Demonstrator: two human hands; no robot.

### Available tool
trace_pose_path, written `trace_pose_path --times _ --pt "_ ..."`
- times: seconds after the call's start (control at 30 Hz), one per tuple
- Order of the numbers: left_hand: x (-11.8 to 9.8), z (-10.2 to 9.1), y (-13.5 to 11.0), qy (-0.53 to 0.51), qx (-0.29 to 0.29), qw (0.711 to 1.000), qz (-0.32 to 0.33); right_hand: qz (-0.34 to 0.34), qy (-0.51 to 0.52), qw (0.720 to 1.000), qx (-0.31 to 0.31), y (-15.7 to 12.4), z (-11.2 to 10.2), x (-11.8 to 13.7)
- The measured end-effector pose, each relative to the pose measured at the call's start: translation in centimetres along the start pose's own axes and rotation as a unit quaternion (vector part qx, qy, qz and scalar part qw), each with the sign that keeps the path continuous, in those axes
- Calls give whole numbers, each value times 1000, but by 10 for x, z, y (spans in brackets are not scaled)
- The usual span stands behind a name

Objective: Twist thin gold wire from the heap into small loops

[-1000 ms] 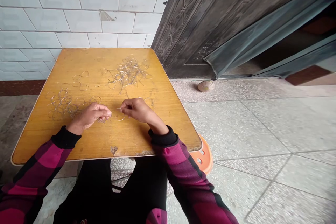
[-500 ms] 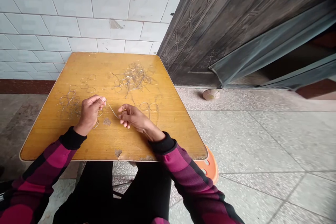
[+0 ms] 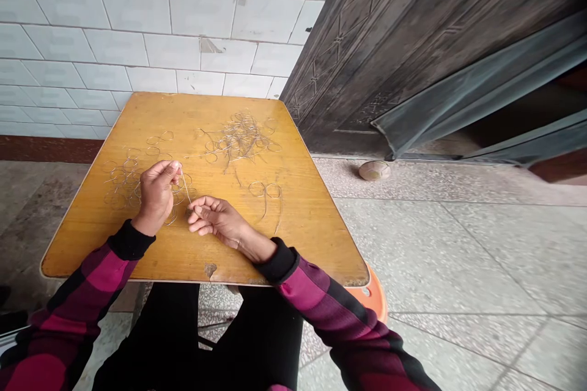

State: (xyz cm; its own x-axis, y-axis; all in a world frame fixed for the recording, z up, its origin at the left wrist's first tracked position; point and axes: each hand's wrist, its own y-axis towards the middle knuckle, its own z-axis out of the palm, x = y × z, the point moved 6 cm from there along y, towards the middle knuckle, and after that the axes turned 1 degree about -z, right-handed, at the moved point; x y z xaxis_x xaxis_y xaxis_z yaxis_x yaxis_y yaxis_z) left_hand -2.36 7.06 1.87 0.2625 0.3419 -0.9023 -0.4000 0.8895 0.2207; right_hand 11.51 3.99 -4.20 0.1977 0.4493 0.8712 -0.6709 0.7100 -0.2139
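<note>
Since the frame half a second earlier, the wire (image 3: 186, 188) is standing more steeply and the two hands are drawing closer together over the middle of the table (image 3: 293, 238), the right one sliding in toward the left. The left hand (image 3: 156, 195) is pinching the wire's upper end between thumb and forefinger, its other fingers folded. The right hand (image 3: 215, 220) is lying palm-up and seems to be nipping the lower end at its fingertips, with the remaining fingers loosely curled. The wire itself is showing as a thin, pale, nearly straight strand, hanging just above the tabletop, with no loop visible in it yet. Judging by the layout, the work is looking partly done: a spread of finished loops (image 3: 121, 174) is lying on the table's left side, a double-loop piece (image 3: 266, 190) is resting toward its right side, and a dense tangle of unworked wire (image 3: 238, 137) is waiting near its far edge. Beyond the table a white tiled wall (image 3: 137, 43) is rising, and an orange stool (image 3: 373, 296) is peeking out under its near right corner.
</note>
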Motion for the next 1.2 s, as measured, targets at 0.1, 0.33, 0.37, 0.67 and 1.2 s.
trace_pose_path --times 0.1,0.33,0.37,0.67,1.2 --pt "-2 -1 1 1 -8 1000 11 -119 -195 973 -24 -5 3 12" --pt "-6 4 0 8 4 1000 26 -214 -632 736 -114 -16 10 28" --pt "-6 4 0 3 5 1000 21 -209 -616 751 -114 -16 11 27" --pt "-4 3 0 35 9 998 50 -74 -233 968 -64 -3 11 -2" --pt "-16 18 -17 235 101 953 161 -266 -596 743 -150 -30 -11 77"
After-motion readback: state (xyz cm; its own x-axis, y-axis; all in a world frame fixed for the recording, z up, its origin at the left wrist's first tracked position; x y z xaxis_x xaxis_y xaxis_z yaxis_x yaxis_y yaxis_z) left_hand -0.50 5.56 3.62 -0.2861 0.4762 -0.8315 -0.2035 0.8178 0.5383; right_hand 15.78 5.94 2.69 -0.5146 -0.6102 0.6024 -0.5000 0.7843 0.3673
